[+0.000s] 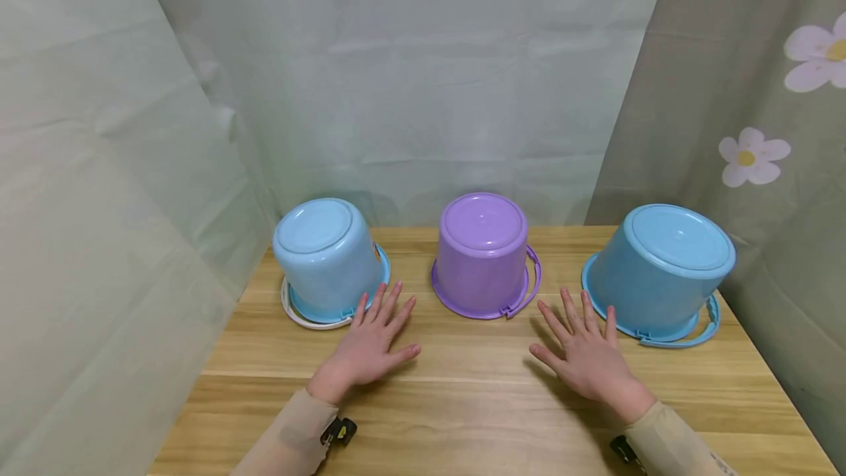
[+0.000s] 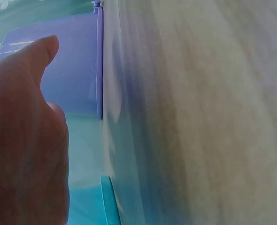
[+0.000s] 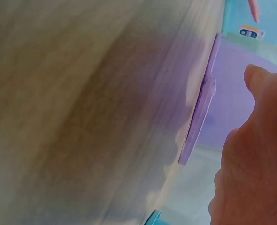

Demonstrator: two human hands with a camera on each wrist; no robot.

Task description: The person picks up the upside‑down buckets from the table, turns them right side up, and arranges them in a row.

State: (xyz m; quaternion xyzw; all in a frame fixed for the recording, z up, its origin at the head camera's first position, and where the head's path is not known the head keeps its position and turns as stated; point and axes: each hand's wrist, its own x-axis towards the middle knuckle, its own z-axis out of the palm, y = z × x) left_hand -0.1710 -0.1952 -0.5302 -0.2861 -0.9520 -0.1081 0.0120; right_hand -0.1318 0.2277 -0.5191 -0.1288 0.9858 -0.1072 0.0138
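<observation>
Left hand (image 1: 370, 347), right hand (image 1: 587, 358) held apart, splayed. Upturned on wooden tabletop (image 1: 476, 402): purple bucket (image 1: 482, 263) set between left blue bucket (image 1: 330, 259), right blue bucket (image 1: 661, 274); left-hand contact with nearest bucket cannot be told.

Around us, a draped booth (image 1: 99, 167): pale curtains (image 1: 429, 79) beyond our hands (image 1: 371, 350) (image 1: 588, 362), a wood-grain bench (image 1: 476, 410) beneath them.

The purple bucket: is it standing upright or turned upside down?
Upside down: the purple bucket shows its base on top, its rim on the table.
</observation>
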